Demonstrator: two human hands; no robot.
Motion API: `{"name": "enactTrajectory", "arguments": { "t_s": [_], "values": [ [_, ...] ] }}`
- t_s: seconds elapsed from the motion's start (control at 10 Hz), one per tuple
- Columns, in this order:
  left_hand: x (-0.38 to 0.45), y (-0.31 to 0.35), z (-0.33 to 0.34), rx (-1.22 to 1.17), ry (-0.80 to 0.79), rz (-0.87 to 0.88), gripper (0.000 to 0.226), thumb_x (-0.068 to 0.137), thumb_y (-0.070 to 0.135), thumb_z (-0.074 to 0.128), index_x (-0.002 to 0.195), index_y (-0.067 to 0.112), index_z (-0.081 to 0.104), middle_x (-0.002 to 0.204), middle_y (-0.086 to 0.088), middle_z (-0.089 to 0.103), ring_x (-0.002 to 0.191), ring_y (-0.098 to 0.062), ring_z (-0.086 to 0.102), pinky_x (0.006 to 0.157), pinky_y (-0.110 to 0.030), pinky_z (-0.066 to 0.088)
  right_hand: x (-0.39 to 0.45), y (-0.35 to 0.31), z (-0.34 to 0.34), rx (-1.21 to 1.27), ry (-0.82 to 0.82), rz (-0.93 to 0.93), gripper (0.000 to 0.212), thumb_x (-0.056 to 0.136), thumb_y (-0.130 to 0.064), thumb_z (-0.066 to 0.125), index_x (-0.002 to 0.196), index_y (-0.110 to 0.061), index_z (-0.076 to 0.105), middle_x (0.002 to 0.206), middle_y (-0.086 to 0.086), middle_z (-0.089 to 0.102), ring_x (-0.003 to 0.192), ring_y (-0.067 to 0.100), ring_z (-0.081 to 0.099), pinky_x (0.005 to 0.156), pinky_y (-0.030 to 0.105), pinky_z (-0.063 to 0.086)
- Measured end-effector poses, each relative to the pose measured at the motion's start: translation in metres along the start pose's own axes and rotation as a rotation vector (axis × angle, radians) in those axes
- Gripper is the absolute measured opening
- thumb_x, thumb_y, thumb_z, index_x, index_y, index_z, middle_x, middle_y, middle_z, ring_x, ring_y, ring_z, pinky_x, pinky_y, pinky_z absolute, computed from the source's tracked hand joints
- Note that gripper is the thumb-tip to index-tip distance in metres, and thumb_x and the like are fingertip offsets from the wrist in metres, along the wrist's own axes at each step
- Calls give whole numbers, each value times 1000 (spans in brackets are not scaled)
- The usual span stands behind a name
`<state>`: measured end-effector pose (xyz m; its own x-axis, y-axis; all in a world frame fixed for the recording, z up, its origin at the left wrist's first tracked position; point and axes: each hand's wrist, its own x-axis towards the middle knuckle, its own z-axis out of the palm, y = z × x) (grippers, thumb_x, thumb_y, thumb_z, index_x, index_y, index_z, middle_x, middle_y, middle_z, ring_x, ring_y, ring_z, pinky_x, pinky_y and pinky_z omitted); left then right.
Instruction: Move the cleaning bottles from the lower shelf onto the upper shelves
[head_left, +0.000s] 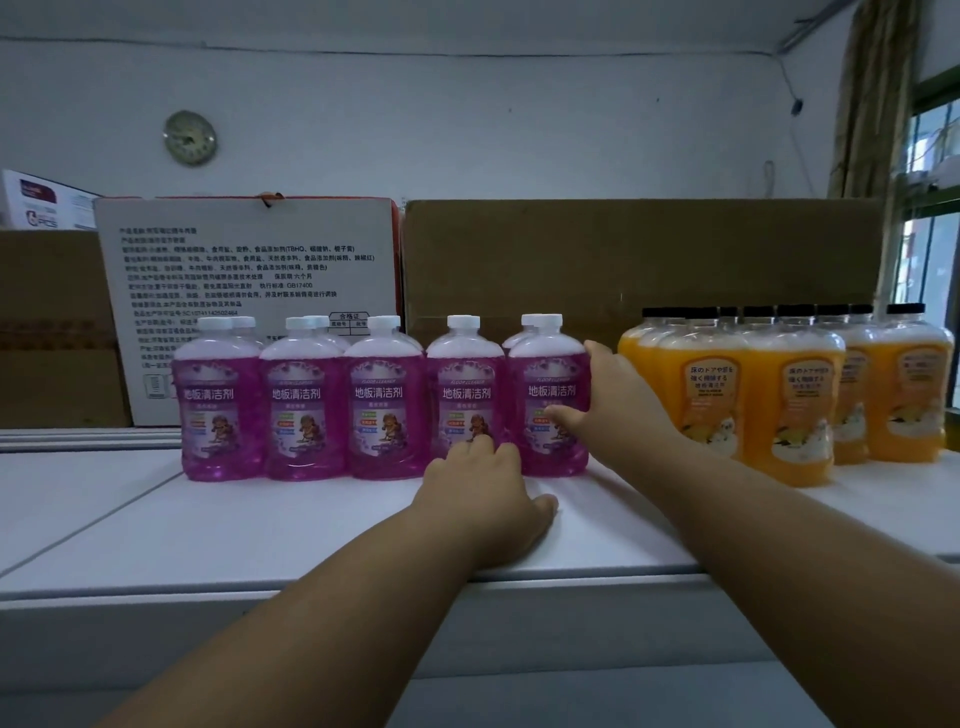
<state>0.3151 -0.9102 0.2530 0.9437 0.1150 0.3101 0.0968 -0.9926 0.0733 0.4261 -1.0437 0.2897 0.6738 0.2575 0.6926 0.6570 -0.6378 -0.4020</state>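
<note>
My right hand (618, 405) has its grip wrapped round the end purple bottle (550, 395); my left hand (488, 499) rests flat, grip loose, on the shelf (208, 519), fingertips at the next bottle (465, 395).

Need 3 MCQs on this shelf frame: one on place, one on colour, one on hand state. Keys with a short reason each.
1. Where do the orange bottles stand relative to the purple floor cleaner bottles?
A. To their left
B. To their right
C. Stacked on top of them

2. What colour are the purple bottles' caps?
A. White
B. Black
C. Red

3. What is the right hand doing?
A. Hanging idle below the shelf
B. Holding an orange bottle
C. Holding the rightmost purple bottle

Answers:
1 B: the orange group fills the right end of the white shelf, and the purple row sits left of it.
2 A: every purple bottle has a white cap; the black caps are on the orange ones.
3 C: its thumb lies across the label and its fingers wrap the bottle's right side, while the left hand rests on the shelf.
</note>
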Motion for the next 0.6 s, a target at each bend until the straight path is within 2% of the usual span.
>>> {"name": "enactTrajectory", "arguments": {
  "t_s": [0.1,0.2,0.3,0.4,0.5,0.6],
  "values": [
    [1,-1,1,5,-3,13,60,92,62,40,134,20,44,136,-8,47,125,-29,41,103,-48,34,-2,-2,-1,-13,11,5,68,78,-35,80,133,-17,44,118,3,55,107,18,57,90,35,53],
    [2,-1,2,5,-3,23,60,92,62,40,134,20,45,134,-9,48,124,-29,42,102,-48,35,-8,-4,-2,-30,23,2,74,76,-38,80,136,-17,42,119,3,52,109,18,55,86,28,48],
    [2,-2,2,9,14,23,56,91,61,41,130,21,46,130,-8,50,120,-29,45,101,-48,36,-18,-6,-6,-95,21,-20,91,77,-45,78,148,-18,28,133,5,45,122,19,48,91,25,39],
    [-3,1,-2,-12,31,36,51,92,59,44,126,22,48,125,-6,54,114,-28,49,99,-48,41,-35,-11,-15,-147,80,-78,87,79,-49,75,147,-22,27,133,4,44,119,18,49,92,26,40],
    [-14,3,-14,-51,149,72,41,92,55,50,119,24,52,115,-1,58,100,-21,52,93,-42,46,-54,-24,-36,-239,140,-130,78,80,-53,71,140,-27,30,126,0,47,112,15,49,86,24,35],
    [-39,6,-18,-153,289,114,31,91,54,55,107,28,56,99,8,56,90,-13,50,81,-32,45,-77,-37,-58,-293,167,-222,68,82,-55,67,137,-31,34,125,-4,48,113,14,48,89,26,37]
  ]
}}
